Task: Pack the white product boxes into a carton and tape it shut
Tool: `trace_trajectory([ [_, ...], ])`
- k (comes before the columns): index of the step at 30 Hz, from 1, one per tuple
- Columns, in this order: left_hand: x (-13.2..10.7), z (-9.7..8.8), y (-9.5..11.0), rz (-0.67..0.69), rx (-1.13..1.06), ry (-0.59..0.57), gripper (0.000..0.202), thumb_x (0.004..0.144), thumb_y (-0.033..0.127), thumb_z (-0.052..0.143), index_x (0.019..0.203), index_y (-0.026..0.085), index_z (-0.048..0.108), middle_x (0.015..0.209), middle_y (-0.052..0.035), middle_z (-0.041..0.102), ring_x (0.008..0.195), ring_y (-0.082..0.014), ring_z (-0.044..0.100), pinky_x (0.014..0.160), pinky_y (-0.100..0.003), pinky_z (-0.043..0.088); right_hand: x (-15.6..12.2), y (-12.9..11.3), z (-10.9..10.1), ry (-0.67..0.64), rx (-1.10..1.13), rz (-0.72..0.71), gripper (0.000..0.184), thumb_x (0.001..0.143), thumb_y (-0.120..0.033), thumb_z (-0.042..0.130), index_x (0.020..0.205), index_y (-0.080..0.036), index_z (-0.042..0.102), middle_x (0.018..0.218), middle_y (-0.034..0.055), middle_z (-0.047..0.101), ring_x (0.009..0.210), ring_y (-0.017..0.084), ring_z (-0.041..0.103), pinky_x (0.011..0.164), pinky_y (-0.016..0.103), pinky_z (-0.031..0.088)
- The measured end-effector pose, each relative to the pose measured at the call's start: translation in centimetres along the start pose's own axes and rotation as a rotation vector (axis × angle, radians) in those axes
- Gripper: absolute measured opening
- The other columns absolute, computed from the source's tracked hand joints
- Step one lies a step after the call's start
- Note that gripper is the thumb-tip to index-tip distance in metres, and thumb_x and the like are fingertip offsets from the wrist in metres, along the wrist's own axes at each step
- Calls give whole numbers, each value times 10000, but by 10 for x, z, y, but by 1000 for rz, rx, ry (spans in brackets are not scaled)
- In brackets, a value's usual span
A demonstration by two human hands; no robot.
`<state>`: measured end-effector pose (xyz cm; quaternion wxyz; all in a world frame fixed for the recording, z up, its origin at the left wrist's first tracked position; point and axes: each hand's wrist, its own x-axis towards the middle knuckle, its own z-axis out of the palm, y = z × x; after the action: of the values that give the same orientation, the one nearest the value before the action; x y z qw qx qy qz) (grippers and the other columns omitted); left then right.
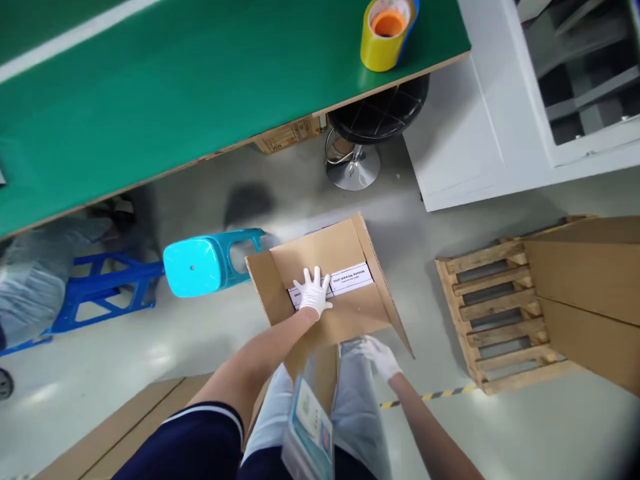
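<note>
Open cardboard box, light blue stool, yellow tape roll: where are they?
Open cardboard box (320, 252), head view: its far flap.
Light blue stool (203, 263), head view: its seat.
Yellow tape roll (377, 55), head view: its outer side.

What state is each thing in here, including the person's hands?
Left hand: gloved, fingers spread over the white packages.
Right hand: gloved, by the box's near side; grip unclear.
Cardboard box: open, flaps spread.
White packages: inside the box, printed labels showing.
Turquoise stool: upright.
Black stool: upright, partly hidden by the green table.
Yellow tape: on the table.
Wooden pallet: flat on the floor.
</note>
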<state>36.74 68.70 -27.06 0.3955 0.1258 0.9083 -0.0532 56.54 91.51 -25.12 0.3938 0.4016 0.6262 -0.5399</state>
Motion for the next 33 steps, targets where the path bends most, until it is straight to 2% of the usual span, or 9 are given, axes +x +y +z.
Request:
trace_trajectory([
  [3, 3, 6, 3, 17, -24, -1, 1191, 736, 619, 925, 1700, 315, 295, 1753, -172, 18, 1515, -618, -125, 1079, -915, 125, 7, -8, -83, 130, -50, 12, 741, 1008, -648, 277, 1462, -127, 546, 1401, 257, 621, 1311, 353, 629, 1114, 451, 516],
  [5, 2, 2, 7, 17, -35, 12, 1185, 730, 601, 940, 1694, 314, 315, 1751, -182, 31, 1523, -613, -70, 1080, -914, 135, 32, -50, -98, 190, -105, -163, 773, 1036, -605, 200, 1645, -146, 329, 1652, 154, 398, 1508, 266, 440, 1251, 386, 371],
  [9, -15, -17, 0, 72, -70, 67, 1028, 777, 464, 933, 1646, 235, 434, 1725, -218, 160, 1534, -589, 98, 1137, -840, 246, 79, -140, -22, 232, -732, -900, 628, 1083, -430, 320, 1650, -176, 407, 1746, 123, 181, 1616, 331, 158, 1316, 525, 157],
  [13, -84, -35, -64, 186, -65, 149, 459, 1023, 320, 631, 1477, 250, 636, 1605, -136, 452, 1500, -358, 383, 1253, -574, 341, 95, -158, 49, 407, -1164, -925, 565, 997, -360, 634, 1548, -248, 581, 1703, 207, 256, 1548, 550, 158, 1207, 723, 133],
  [17, -146, -38, -119, 176, -2, 486, 484, 1036, 340, 552, 1477, 153, 624, 1632, -184, 402, 1539, -453, 264, 1247, -721, 195, 103, -144, 51, 474, -1220, -958, 589, 997, -401, 657, 1566, -285, 558, 1684, 235, 272, 1519, 565, 215, 1181, 717, 172],
  [20, -117, -36, -98, 294, -41, 512, 540, 1024, 441, 563, 1492, 176, 611, 1659, -182, 360, 1546, -482, 221, 1223, -762, 149, 105, -141, 43, 493, -1212, -980, 578, 1000, -401, 650, 1560, -279, 567, 1675, 233, 285, 1519, 567, 206, 1179, 710, 199],
  [26, 18, -27, -37, 738, -25, 300, 1086, 803, 727, 803, 1652, 183, 398, 1692, -291, 198, 1550, -522, 199, 1169, -827, 114, 106, -136, 38, 534, -1163, -1073, 484, 1015, -306, 603, 1492, -229, 641, 1651, 207, 339, 1522, 519, 230, 1200, 674, 260],
  [30, 24, -7, -59, 834, -22, 305, 1023, 884, 708, 746, 1652, 138, 385, 1703, -269, 193, 1566, -476, 207, 1214, -783, 125, 105, -154, 18, 460, -1063, -1096, 451, 1054, -316, 510, 1445, -147, 657, 1525, 192, 519, 1418, 422, 421, 1160, 606, 387],
  [33, 12, 3, -75, 861, -32, 349, 926, 981, 698, 634, 1642, 98, 387, 1706, -229, 231, 1586, -399, 211, 1269, -681, 180, 118, -212, -16, 381, -872, -1062, 528, 1076, -426, 433, 1419, -83, 642, 1431, 209, 601, 1332, 364, 527, 1148, 576, 429],
])
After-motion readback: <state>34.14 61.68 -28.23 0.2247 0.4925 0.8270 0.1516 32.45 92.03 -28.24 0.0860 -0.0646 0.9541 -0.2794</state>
